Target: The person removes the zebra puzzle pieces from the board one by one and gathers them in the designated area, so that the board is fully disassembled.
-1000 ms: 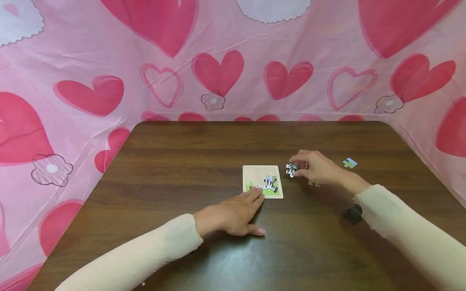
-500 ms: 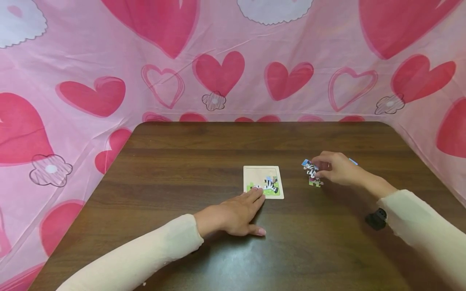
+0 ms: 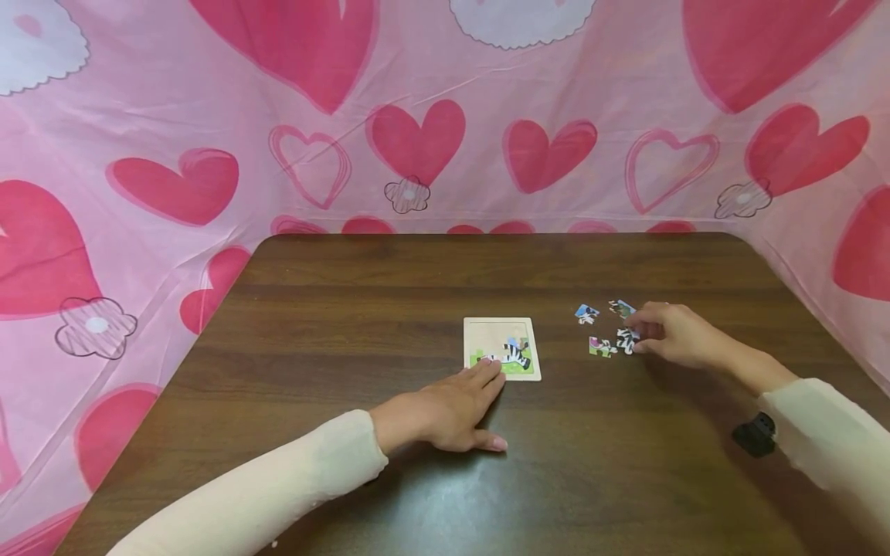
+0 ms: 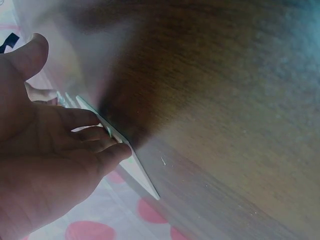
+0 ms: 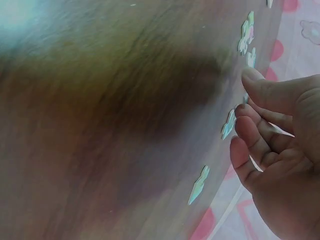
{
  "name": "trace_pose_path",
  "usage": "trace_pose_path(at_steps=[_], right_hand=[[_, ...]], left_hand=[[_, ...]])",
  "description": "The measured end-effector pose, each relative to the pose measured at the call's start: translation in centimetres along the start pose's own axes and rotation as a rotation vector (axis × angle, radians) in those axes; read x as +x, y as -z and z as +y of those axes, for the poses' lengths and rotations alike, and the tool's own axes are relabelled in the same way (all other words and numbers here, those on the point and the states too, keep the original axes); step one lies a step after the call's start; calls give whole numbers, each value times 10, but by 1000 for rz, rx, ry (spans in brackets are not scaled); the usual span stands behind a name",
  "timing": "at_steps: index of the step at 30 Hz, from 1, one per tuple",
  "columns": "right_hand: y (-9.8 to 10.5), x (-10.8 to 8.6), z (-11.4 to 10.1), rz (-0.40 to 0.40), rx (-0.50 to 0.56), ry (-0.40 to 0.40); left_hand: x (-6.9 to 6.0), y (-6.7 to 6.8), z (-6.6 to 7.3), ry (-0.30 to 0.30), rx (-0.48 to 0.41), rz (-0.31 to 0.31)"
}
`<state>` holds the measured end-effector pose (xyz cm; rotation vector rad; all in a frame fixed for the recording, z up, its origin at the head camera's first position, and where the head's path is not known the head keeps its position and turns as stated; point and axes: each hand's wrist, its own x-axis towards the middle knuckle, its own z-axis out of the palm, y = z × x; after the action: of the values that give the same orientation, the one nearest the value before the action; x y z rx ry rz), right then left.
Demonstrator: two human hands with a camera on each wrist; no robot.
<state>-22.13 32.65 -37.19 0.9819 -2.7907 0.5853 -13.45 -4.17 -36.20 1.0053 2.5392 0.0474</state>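
Note:
In the head view, my left hand (image 3: 462,405) lies flat with straight fingers, its fingertips resting on the near edge of a small wooden puzzle board (image 3: 487,334). Part of a zebra picture fills the board's lower right. The left wrist view also shows the fingers (image 4: 117,152) on the board's edge. To the right, my right hand (image 3: 684,336) hovers with thumb and fingers apart, fingertips right at a zebra-striped puzzle piece (image 3: 627,342); whether they touch it cannot be told. A blue piece (image 3: 587,313), a green-and-pink piece (image 3: 601,347) and another blue piece (image 3: 622,308) lie nearby.
The right wrist view shows two more pieces (image 5: 197,185) below the fingers, hidden by the hand in the head view. Everything rests on a dark wooden table (image 3: 389,293). A pink cloth with hearts (image 3: 417,139) hangs around it.
My right hand has moved right, away from the board. The striped piece it pinched a second ago is out of its fingers, and more loose pieces show. The left hand stays still.

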Motion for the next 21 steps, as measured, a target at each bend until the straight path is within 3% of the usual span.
trace_pose_path(at_steps=[11, 17, 21], right_hand=[[-1, -10, 10, -28, -43, 43], [5, -2, 5, -43, -57, 22], [7, 9, -3, -2, -77, 51]], left_hand=[[0, 0, 0, 4, -2, 0], [1, -1, 0, 5, -1, 3], [1, -1, 0, 8, -1, 7]])
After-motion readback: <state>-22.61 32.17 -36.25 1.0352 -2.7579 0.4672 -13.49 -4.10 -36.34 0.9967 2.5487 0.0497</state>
